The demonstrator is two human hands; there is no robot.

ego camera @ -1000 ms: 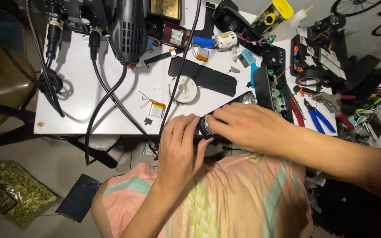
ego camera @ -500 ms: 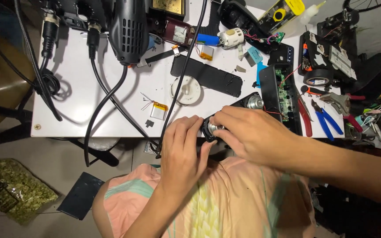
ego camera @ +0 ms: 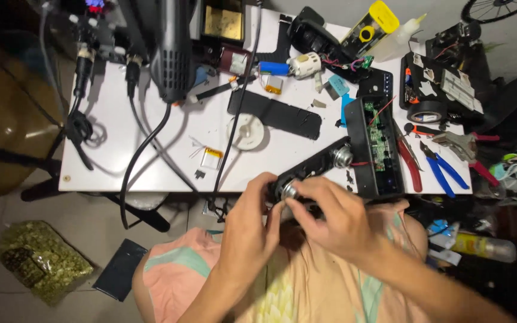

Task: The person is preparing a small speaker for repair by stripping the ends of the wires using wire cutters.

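Bench is pretty cluttered: a white round disc (ego camera: 248,132) and a small silver battery pouch (ego camera: 212,158) sit mid-table, with a flat black panel (ego camera: 274,113) just beyond. Blue-handled cutters (ego camera: 441,167) and red-handled pliers (ego camera: 411,160) lie right, a roll of black tape (ego camera: 427,111) farther back.

Bare forearms, peach shorts (ego camera: 306,287) (teal-striped)

- Hands: 2, left (ego camera: 252,230) and right (ego camera: 333,218), both on one black speaker bar (ego camera: 315,170).
- Round drivers showing in bar: 2, one (ego camera: 342,157) and another (ego camera: 288,191).
- Open black case with green board (ego camera: 378,143): 1.
- Flat black panel (ego camera: 276,112): 1.
- White disc (ego camera: 248,131): 1.
- Small pouch cells: 2, silver (ego camera: 212,158) and orange (ego camera: 274,85).
- Blue-handled pliers (ego camera: 444,170): 1.
- Red-handled pliers (ego camera: 411,158): 1.
- Black tape roll (ego camera: 427,111): 1.
- Bench (ego camera: 115,161): 1, white.
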